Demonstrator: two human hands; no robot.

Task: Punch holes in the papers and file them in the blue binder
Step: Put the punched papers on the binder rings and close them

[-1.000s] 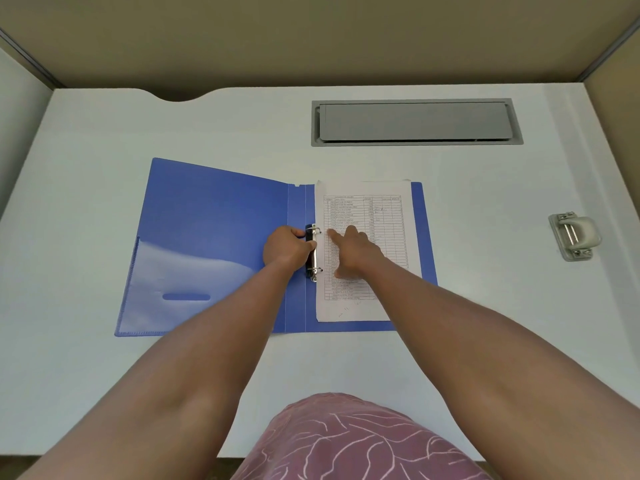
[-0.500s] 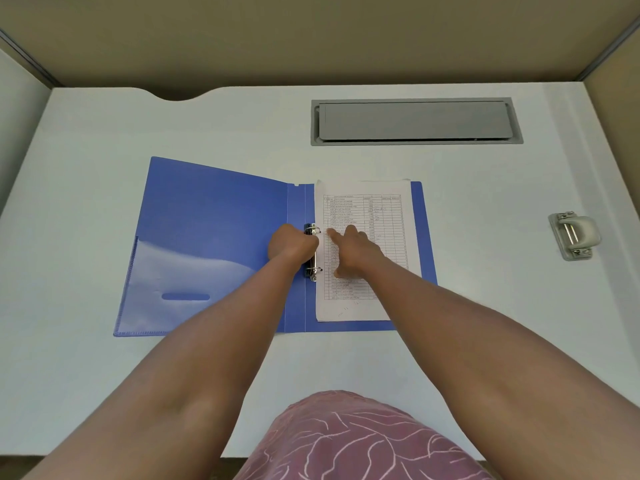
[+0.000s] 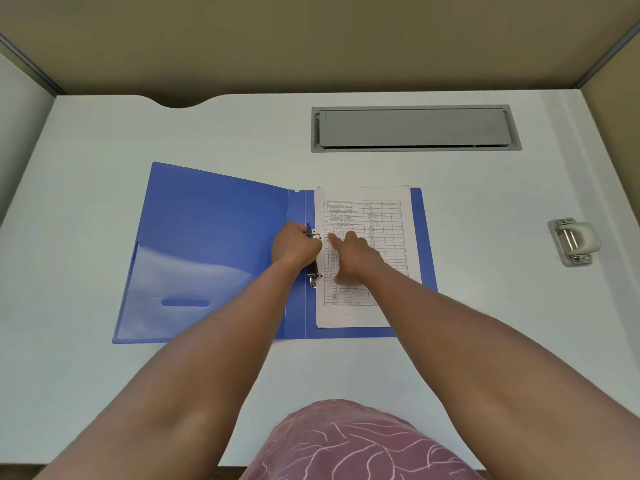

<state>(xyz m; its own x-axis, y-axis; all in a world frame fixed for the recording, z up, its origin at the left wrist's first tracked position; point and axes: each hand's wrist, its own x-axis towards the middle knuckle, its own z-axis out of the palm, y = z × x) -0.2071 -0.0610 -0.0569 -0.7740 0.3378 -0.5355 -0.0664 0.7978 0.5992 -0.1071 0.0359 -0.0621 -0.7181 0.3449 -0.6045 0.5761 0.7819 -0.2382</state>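
Head view: the blue binder (image 3: 221, 251) lies open flat near the middle of the counter (image 3: 104, 393). The papers (image 3: 367, 216) lie on its right half, with their left edge at the ring clip (image 3: 314, 259) by the spine. The left hand (image 3: 294, 245) is curled tight around the top of the ring clip. The right hand (image 3: 353, 258) holds nothing; it presses the papers down, with one finger pointing at the top ring.

I think this is the filing step, with the punching done. The rings look like they are being shut or checked. Next, the rings must snap closed through the holes, then the left cover folds over.

The hole punch (image 3: 573, 241) sits well apart near the right edge. A grey cable hatch (image 3: 415, 128) is set in the back of the counter. Nothing stands in the way.
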